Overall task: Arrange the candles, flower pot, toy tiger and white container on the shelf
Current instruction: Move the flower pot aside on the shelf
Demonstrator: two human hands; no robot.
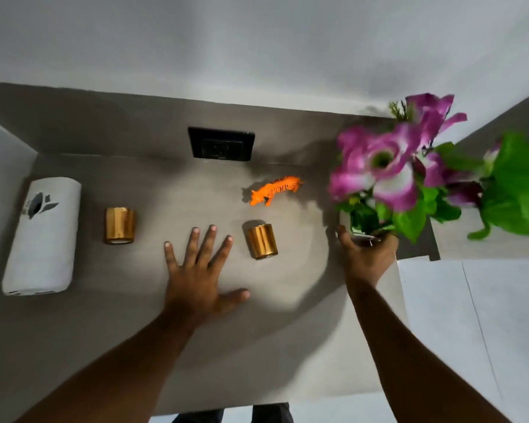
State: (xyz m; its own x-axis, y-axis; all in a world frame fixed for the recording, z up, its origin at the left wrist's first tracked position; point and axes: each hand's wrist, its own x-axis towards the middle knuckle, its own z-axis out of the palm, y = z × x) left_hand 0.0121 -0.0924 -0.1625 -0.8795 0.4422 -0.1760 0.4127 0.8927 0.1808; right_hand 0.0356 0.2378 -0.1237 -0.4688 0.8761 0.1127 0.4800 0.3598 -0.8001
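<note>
On the grey shelf (257,346) stand two gold candles, one at the left (119,225) and one right of centre (261,241). An orange toy tiger (274,189) stands behind the right candle. The white container (42,235) is at the far left. My left hand (200,270) rests flat on the shelf between the candles, fingers spread, holding nothing. My right hand (367,254) grips the base of the flower pot (364,230) with purple flowers and green leaves, at the shelf's right end. Leaves hide most of the pot.
A black wall socket (221,144) sits on the shelf's back panel. A white wall rises behind. More green leaves (519,184) hang at the far right above a lower white surface (471,315). The shelf's side wall (0,154) closes the left end.
</note>
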